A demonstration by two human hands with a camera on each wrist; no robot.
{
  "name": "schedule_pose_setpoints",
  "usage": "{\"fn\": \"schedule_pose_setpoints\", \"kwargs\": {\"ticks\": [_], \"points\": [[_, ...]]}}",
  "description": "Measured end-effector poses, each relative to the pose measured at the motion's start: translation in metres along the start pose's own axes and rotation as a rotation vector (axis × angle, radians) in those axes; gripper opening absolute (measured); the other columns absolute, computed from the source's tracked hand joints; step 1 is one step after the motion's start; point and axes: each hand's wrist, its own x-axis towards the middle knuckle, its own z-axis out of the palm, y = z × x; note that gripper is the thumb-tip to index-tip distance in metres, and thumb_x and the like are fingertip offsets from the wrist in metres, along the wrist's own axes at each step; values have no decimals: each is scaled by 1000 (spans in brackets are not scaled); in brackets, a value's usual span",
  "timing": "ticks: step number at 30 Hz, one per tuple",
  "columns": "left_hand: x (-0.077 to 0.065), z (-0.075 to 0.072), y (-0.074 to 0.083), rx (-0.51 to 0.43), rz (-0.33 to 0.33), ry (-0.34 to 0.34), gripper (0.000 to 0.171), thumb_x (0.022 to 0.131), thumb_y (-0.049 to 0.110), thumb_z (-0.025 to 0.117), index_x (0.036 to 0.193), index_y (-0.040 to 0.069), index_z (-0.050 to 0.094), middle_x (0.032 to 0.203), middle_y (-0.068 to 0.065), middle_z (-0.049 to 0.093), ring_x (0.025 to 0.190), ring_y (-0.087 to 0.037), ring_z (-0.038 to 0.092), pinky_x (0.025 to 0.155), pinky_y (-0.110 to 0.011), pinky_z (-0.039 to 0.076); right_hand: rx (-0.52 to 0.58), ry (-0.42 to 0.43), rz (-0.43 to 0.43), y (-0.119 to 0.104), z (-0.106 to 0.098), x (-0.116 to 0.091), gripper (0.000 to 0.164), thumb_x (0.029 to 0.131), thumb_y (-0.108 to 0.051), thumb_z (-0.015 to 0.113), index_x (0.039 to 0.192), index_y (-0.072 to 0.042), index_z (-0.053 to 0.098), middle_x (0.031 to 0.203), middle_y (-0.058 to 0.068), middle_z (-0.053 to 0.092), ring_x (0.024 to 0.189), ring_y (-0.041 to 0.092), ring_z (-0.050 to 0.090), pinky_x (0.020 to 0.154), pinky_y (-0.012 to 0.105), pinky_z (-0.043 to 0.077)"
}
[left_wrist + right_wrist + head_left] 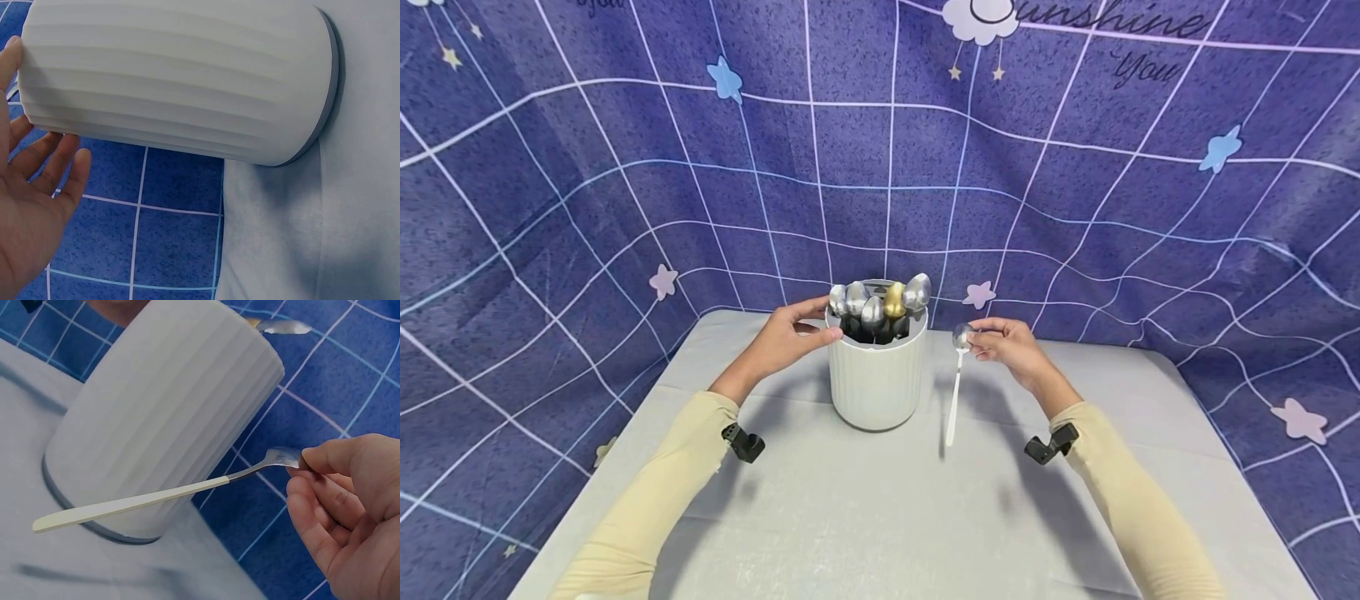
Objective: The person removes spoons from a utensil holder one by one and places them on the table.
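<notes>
Sleeves (658, 479) lie at 7 and 5 o'clock; left hand (780, 337), fingers apart, touches the pot (874, 385) at 9, probably steadying it; right hand (1013, 346) at 3 pinches a spoon (181, 491) by its bowl (962, 335), likely freeing its handle (112, 507).

The ribbed white container (175, 75) is touched at its rim by the left hand (31, 200) and supported by a pale tabletop (362, 187); blue gridded fabric (178, 181) is partly covered.

Backdrop (850, 146): blue-purple, pale-gridded, behind and at both sides; stars (1221, 150), cloud (977, 25), lettering (1146, 68). Counter (865, 517): pale grey, lightly creased.
</notes>
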Motion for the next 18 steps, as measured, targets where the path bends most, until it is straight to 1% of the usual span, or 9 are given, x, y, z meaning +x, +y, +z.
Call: {"fn": "schedule_pose_setpoints", "kwargs": {"ticks": [7, 11, 14, 18], "points": [[0, 0, -2, -15, 2, 3, 62, 95, 18, 75, 150, 6, 51, 143, -15, 60, 121, -31, 62, 101, -43, 54, -24, 3, 60, 18, 3, 3, 37, 96, 1, 65, 128, 16, 56, 81, -2, 72, 74, 9, 68, 71, 22, 61], [1, 0, -3, -17, 0, 3, 62, 94, 19, 75, 150, 6, 52, 143, -14, 60, 122, -31, 61, 101, -43, 54, -16, 13, 78, 28, 5, 4, 36, 95, 2, 66, 127, 15, 58, 81, -1, 73, 74, 10, 69, 74, 26, 62], [2, 0, -3, -13, 3, 5, 61, 94, 18, 75, 150, 6, 52, 143, -14, 60, 123, -31, 60, 102, -43, 54, -6, 7, 84, 34, 6, 4, 35, 93, 3, 67, 125, 15, 59, 80, -1, 73, 73, 10, 69, 74, 25, 62], [2, 0, -2, -11, 4, 6, 61, 94, 18, 76, 149, 7, 53, 143, -14, 60, 125, -30, 60, 102, -44, 53, 17, -5, 111, 41, 9, 2, 36, 94, 4, 67, 126, 18, 58, 79, 0, 73, 70, 9, 69, 69, 22, 61]]}}
